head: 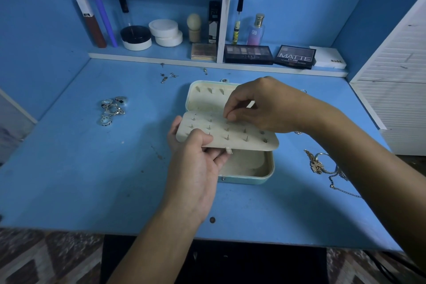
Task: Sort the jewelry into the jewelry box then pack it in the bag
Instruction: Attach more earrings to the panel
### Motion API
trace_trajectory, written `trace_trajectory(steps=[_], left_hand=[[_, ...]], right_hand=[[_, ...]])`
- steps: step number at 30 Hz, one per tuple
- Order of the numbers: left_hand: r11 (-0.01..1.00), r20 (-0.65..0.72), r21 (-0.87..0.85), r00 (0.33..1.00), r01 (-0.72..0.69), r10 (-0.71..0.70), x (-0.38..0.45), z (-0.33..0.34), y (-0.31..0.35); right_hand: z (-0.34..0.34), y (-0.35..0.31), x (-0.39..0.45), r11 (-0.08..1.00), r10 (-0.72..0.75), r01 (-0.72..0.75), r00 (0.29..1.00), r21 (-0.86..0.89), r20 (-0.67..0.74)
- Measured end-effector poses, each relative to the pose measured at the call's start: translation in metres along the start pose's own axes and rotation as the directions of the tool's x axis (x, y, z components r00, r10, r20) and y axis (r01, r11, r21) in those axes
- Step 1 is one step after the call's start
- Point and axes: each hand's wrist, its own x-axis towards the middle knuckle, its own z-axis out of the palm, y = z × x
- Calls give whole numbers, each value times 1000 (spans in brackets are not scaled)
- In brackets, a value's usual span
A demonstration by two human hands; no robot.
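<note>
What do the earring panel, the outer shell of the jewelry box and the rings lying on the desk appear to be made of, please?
Earring panel: probably cream velvet or faux suede over stiff board; it looks matte and stays flat while the left hand holds it.
Jewelry box shell: pale blue with a slight sheen, perhaps faux leather.
Rings: silver-toned metal, judging by bright glints.

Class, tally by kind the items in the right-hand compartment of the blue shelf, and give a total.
Capped glass bottles: 2
Dark rectangular eyeshadow palettes: 2
Flat white box: 1
Total: 5
</note>
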Motion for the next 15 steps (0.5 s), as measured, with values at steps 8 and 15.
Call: trace_trajectory(steps=[8,15], left_hand=[[1000,0,4,1000,-8,8,1,0,-1],[1000,0,-2,1000,1,-1,0,0,0]], right_hand=[[1,0,0,1000,5,-5,1000,5,6],[1,-1,3,999,2,-1,999,-35,37]])
